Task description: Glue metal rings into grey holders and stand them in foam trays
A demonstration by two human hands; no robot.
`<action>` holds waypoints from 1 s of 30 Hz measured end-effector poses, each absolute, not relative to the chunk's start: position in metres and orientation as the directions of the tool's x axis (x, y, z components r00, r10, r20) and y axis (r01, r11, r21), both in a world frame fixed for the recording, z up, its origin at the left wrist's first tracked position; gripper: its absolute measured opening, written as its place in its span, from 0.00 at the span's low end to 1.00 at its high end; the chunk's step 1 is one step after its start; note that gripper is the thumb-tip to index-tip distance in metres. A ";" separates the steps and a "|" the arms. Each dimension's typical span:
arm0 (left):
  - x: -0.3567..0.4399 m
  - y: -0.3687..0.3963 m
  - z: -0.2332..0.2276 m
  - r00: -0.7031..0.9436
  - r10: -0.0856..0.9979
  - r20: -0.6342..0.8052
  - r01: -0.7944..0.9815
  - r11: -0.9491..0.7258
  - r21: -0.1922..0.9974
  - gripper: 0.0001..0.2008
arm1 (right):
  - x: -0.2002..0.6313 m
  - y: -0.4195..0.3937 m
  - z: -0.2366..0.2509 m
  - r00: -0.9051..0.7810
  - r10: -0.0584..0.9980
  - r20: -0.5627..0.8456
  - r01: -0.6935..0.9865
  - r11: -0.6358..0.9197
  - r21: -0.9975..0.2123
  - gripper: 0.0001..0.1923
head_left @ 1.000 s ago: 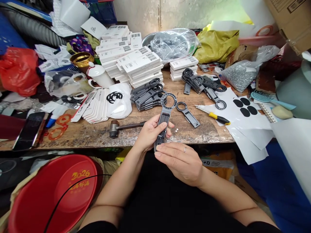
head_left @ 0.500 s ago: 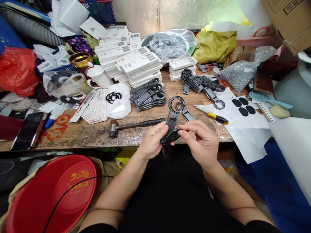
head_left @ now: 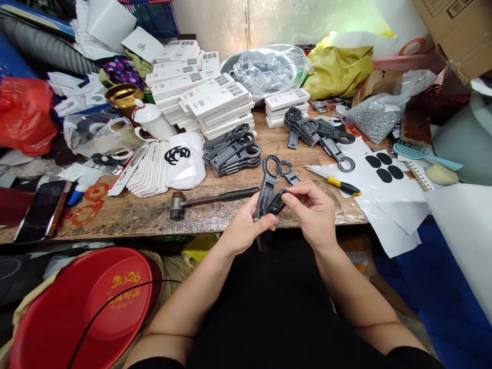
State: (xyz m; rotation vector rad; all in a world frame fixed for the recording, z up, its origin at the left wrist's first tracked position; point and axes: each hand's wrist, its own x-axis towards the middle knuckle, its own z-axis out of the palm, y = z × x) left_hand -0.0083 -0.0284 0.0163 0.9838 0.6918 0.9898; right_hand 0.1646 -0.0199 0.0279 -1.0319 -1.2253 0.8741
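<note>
My left hand [head_left: 246,226] is closed around the lower end of a grey plastic bracket [head_left: 266,190], its ring end pointing away from me. A dark flat piece [head_left: 275,204] stands at an angle to the bracket's arm; whether they are joined is hidden by my fingers. The thumb and fingers of my right hand [head_left: 315,212] pinch the upper right edge of that piece. Just behind lies another ring-ended bracket [head_left: 291,173] on the wooden bench [head_left: 207,218]. A rubber-headed hammer [head_left: 177,206] rests left of my hands, and a yellow-and-black screwdriver [head_left: 345,187] to the right.
Similar brackets form a left pile [head_left: 234,154] and a right pile [head_left: 303,128]. White boxes [head_left: 219,100] are stacked behind. Black oval pads [head_left: 384,175] lie on white paper. Bagged screws [head_left: 378,120] sit far right; a red basin [head_left: 49,307] stands below the bench's front edge.
The dark piece has swung up from its lower, flatter position beside the bracket. My left thumb has shifted down onto its near end, and my right hand has moved slightly left and up.
</note>
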 end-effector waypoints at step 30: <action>-0.016 -0.018 0.014 0.465 0.883 -0.058 -0.229 0.183 0.956 0.23 | 0.152 0.002 0.014 0.040 0.986 -0.164 -0.511 -0.121 -0.851 0.20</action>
